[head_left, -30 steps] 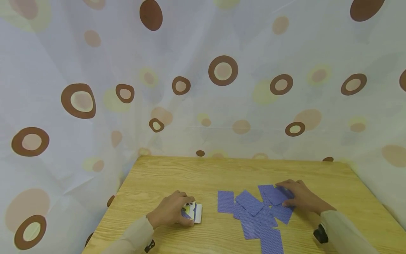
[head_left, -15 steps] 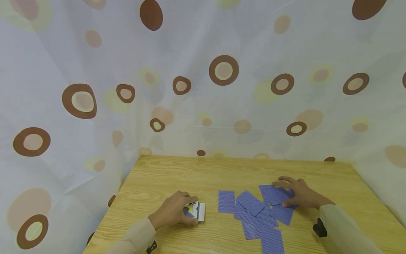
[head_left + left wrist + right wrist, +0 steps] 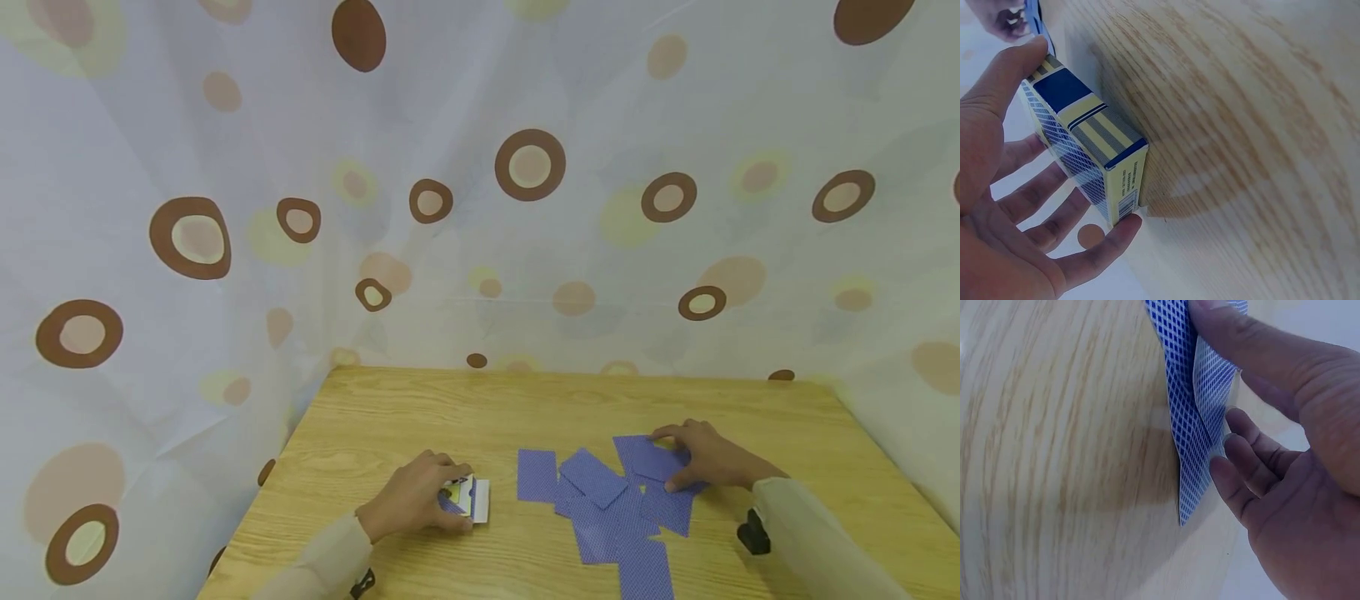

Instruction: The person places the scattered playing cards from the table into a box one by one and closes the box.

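Observation:
My left hand (image 3: 420, 498) grips a small playing-card box (image 3: 463, 498) by its two sides, thumb on one side and fingers on the other. In the left wrist view the box (image 3: 1085, 131) shows a blue checked face and striped cream sides; its white end flap (image 3: 482, 502) stands out to the right in the head view. On the right, my right hand (image 3: 712, 457) holds a blue-backed playing card (image 3: 654, 461) between thumb and fingers, over other cards. Up close in the right wrist view, the thumb presses on the patterned card (image 3: 1213, 381).
Several face-down blue cards (image 3: 600, 529) overlap loosely at the middle right of the wooden table (image 3: 420, 408). One single card (image 3: 537, 476) lies at the left of that spread. A spotted curtain (image 3: 480, 250) hangs behind and beside the table.
My left hand has slid a little to the right with the card box. The right hand has shifted only slightly, its fingers staying around the card. The other cards lie as before.

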Demonstrator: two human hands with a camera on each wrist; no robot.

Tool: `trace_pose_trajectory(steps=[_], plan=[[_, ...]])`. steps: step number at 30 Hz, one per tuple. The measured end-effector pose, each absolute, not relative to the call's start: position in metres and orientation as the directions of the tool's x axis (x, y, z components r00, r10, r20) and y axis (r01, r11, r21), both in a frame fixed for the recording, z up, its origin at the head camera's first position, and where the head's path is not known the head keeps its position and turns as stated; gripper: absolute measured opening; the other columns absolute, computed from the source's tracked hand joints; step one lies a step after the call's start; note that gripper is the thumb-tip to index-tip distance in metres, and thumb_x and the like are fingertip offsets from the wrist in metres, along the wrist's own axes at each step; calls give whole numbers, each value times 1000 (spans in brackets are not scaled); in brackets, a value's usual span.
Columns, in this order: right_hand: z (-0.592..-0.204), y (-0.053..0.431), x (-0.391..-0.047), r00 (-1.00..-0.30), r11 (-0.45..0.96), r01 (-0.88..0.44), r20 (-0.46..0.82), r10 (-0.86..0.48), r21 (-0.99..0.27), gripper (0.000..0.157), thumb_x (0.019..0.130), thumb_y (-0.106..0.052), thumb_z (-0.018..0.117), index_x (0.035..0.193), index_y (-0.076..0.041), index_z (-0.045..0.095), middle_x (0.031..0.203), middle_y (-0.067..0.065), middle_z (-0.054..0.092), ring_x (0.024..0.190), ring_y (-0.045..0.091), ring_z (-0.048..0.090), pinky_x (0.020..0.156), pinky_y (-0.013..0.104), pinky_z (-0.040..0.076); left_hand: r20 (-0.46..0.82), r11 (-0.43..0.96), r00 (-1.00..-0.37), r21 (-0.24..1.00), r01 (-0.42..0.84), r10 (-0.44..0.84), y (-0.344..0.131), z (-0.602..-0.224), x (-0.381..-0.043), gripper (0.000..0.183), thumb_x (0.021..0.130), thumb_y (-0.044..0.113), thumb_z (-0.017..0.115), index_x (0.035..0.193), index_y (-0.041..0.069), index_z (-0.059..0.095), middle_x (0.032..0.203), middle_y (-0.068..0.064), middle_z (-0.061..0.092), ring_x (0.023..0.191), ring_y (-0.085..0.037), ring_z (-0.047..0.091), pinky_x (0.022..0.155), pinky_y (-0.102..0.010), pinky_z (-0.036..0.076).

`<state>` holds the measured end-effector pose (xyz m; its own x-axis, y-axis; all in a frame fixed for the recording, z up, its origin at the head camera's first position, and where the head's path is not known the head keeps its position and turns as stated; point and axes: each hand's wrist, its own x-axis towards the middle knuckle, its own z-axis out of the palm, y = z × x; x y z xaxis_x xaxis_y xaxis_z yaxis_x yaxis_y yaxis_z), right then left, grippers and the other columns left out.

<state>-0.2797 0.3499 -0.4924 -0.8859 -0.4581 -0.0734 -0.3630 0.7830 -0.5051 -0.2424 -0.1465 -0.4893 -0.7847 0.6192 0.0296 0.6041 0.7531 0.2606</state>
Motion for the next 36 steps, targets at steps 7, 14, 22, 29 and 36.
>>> trace_pose_trajectory(steps=[7, 14, 22, 29, 36], plan=[[-495, 350, -276, -910, 805, -346, -36, -413, -481, 62, 73, -38, 93, 115, -2, 68, 106, 8, 59, 101, 29, 51, 85, 47, 46, 39, 748, -786, 279, 602, 617, -146, -490, -243, 79, 78, 62, 83, 139, 16, 65, 125, -6, 66, 107, -20, 57, 75, -31, 52], [-492, 352, -268, -908, 750, -347, 3, -418, -563, 67, 77, -33, 92, 123, -1, 56, 107, 10, 66, 100, 29, 63, 82, 44, 52, 38, 751, -789, 281, 597, 613, -144, -488, -242, 78, 78, 62, 83, 139, 17, 65, 124, -5, 66, 107, -20, 56, 75, -31, 52], [-490, 355, -259, -931, 803, -336, 44, -363, -492, 73, 79, -40, 90, 130, 4, 62, 121, 13, 67, 102, 26, 63, 83, 43, 53, 40, 758, -795, 277, 590, 605, -142, -488, -241, 77, 79, 62, 82, 139, 17, 65, 126, -6, 66, 107, -21, 57, 75, -33, 52], [-488, 357, -253, -911, 809, -394, 71, -405, -437, 70, 79, -31, 90, 131, 7, 62, 111, 7, 65, 88, 14, 55, 72, 30, 49, 45, 757, -798, 287, 586, 601, -143, -489, -241, 78, 79, 63, 81, 140, 16, 65, 126, -6, 66, 107, -21, 57, 73, -32, 51], [-490, 358, -249, -918, 814, -382, 74, -391, -437, 71, 79, -47, 87, 129, 0, 67, 105, 3, 56, 92, 16, 55, 72, 32, 50, 56, 750, -792, 285, 597, 608, -143, -489, -241, 78, 79, 64, 80, 140, 17, 65, 125, -6, 66, 106, -21, 57, 72, -30, 51]])
